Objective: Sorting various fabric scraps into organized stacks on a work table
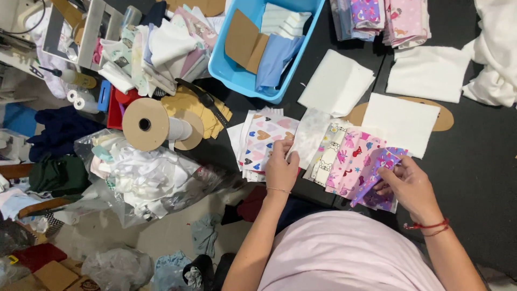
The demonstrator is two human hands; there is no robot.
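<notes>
Dark tabletop (474, 178) carries our work; a brown cardboard spool of white ribbon (145, 124) lies at the left; our left hand (280, 168) pinches a pale white printed fabric piece (308, 134) beside the heart-print stack (264, 137); about five patterned pieces are fanned out, more remain; our right hand (410, 186) grips the purple printed fabric piece (377, 167); three plain white squares (401, 123) lie beyond.

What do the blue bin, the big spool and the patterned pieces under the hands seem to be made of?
Blue bin: smooth moulded plastic, by its even sheen. Big spool: brown cardboard discs, matte. Patterned pieces: thin printed fabric, soft and overlapping; the left hand and right hand pinch them.
</notes>
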